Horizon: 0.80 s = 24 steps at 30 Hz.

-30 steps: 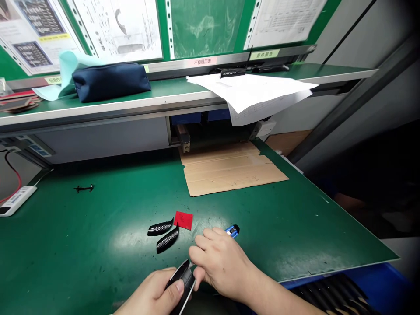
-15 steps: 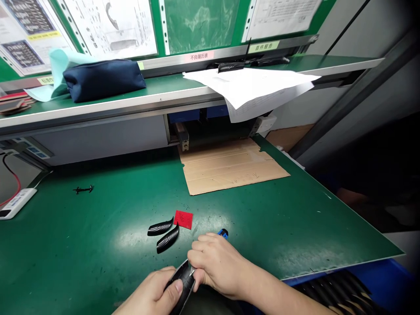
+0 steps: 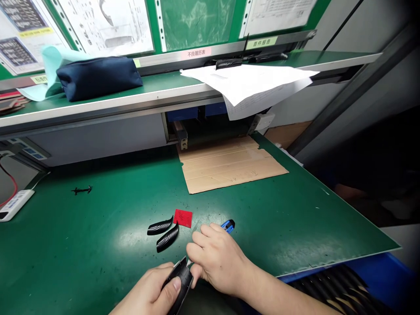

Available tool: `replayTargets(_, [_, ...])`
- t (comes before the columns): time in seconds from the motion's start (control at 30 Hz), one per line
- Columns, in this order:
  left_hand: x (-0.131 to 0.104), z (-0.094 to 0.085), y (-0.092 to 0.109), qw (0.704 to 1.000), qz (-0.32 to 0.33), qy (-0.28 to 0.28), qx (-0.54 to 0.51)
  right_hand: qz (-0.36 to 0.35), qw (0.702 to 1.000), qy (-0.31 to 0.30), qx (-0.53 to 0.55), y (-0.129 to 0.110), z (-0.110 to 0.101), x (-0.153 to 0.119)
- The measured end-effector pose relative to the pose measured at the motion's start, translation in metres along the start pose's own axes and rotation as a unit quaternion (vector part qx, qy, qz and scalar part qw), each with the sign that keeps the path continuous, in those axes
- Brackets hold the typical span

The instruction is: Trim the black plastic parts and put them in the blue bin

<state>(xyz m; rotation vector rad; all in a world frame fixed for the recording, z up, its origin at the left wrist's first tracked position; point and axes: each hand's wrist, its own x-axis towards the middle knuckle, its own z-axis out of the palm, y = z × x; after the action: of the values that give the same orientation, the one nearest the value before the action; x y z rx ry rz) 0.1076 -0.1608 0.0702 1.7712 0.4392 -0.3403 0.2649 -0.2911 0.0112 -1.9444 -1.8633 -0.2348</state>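
**Black curved part gripped at the near bench edge**

Black curved part (image 3: pixel 179 282) sits low in your head view, at about 6 o'clock, just over the near edge of the green mat (image 3: pixel 98 245). Your left hand (image 3: pixel 152 294) wraps it from below, thumb pressed across its face. Your right hand (image 3: pixel 218 258) closes around a blue utility knife (image 3: pixel 229 225); its blue end pokes out past your knuckles toward 1 o'clock, and the blade tip meets the part's upper edge.

At 11 o'clock from your hands, two striped black trim pieces (image 3: pixel 163 232) lie side by side, with a red square tag (image 3: pixel 183 218) just beside them. A cardboard sheet (image 3: pixel 229 168) lies farther out at 12 o'clock. Far off at 10 o'clock, a small black clip (image 3: pixel 81 190) rests on the mat, and a white power strip (image 3: pixel 15 204) sits at the left edge.
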Motion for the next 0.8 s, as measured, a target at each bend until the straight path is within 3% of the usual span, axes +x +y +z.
replayTargets(0.1, [-0.003,0.002,-0.002,0.999,-0.012,0.030,0.019,-0.007,0.997,-0.035,0.071,0.004,0.001,0.003])
replayTargets(0.17, [-0.004,0.003,-0.003,0.999,-0.018,0.041,0.020,-0.002,0.969,-0.095,0.228,0.007,0.000,0.004])
replayTargets(0.27, [-0.005,0.002,-0.004,0.997,-0.040,0.055,-0.021,0.039,0.841,-0.185,0.507,0.009,0.002,0.002])
replayTargets(0.33, [-0.005,0.002,-0.004,0.993,-0.069,0.061,-0.068,0.073,0.790,-0.183,0.581,0.011,0.004,0.000])
replayTargets(0.43, [-0.004,0.002,-0.009,0.986,-0.091,0.046,-0.134,0.132,0.804,-0.120,0.567,0.019,0.007,-0.003])
replayTargets(0.63, [0.006,0.008,-0.033,0.965,-0.043,0.055,-0.254,0.245,0.869,-0.043,0.427,0.029,0.003,-0.002])
replayTargets(0.8, [0.013,0.013,-0.045,0.937,-0.049,0.079,-0.337,0.136,0.954,-0.072,0.259,0.005,0.002,0.000])
